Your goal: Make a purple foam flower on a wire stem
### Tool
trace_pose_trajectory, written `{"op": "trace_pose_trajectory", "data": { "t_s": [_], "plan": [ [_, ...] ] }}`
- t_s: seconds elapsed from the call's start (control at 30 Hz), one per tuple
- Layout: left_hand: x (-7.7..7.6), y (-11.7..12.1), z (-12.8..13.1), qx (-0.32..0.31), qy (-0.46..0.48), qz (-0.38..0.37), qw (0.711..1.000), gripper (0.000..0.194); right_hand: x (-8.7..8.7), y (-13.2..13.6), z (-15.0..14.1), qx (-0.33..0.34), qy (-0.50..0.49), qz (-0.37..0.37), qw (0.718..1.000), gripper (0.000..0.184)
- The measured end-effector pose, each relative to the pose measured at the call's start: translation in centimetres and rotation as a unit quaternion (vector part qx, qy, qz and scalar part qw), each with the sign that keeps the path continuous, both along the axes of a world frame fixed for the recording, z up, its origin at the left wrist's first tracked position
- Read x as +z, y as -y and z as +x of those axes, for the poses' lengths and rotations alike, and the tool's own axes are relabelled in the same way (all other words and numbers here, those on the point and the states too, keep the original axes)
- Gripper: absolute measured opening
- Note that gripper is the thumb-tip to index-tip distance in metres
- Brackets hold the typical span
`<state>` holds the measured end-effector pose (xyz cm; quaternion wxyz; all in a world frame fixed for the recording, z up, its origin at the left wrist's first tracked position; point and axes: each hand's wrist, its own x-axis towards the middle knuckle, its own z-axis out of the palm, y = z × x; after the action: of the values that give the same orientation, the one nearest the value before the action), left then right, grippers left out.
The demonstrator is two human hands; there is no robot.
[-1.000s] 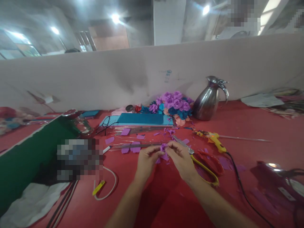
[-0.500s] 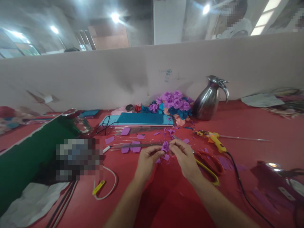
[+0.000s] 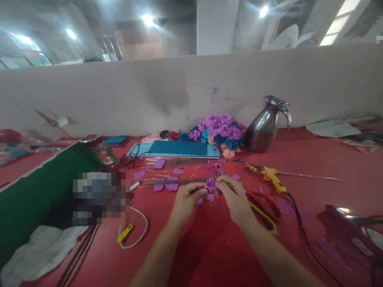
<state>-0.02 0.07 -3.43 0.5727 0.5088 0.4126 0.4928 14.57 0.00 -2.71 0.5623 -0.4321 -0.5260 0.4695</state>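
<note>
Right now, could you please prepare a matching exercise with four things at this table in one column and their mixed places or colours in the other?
1. small purple paper flower
2. metal jug
3. glue gun
4. eyeglasses

A. dark, at the left end of the blue sheets
B. between the left hand and the right hand
C. silver, beside the heap of flowers
D. yellow, with a black cable

Pairs: 1-B; 2-C; 3-D; 4-A
</note>
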Motion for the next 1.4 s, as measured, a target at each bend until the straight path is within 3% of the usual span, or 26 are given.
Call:
{"op": "trace_pose_trajectory", "data": {
  "t_s": [0.27,0.43,0.6,0.83,1.1,1.27,1.4],
  "plan": [
    [0.2,0.0,0.0,0.004,-0.001,0.006,1.000,0.019,0.4,-0.1,0.0,0.007,-0.020,-0.009,1.000,0.019],
    [0.8,-0.1,-0.3,0.018,-0.056,0.061,0.996,0.018,1.1,-0.3,0.5,-0.006,-0.049,-0.018,0.999,0.023],
    [1.3,-0.5,-1.2,0.007,-0.148,0.172,0.974,0.016,1.8,-0.6,1.6,0.075,-0.017,-0.041,0.996,0.021],
    [1.1,-0.9,-2.1,0.003,-0.236,0.254,0.938,0.020,2.4,-1.0,2.7,0.140,0.078,-0.031,0.987,0.014],
    [1.3,-1.1,-2.3,-0.008,-0.321,0.295,0.900,0.023,2.3,-0.9,3.1,0.147,0.188,0.020,0.971,0.011],
    [1.1,-1.1,-2.4,-0.013,-0.345,0.299,0.890,0.027,2.2,-0.7,2.9,0.126,0.237,0.088,0.959,0.015],
    [1.0,-1.2,-2.3,-0.030,-0.348,0.295,0.889,0.027,2.2,-0.5,2.4,0.112,0.250,0.126,0.953,0.009]
  ]
}}
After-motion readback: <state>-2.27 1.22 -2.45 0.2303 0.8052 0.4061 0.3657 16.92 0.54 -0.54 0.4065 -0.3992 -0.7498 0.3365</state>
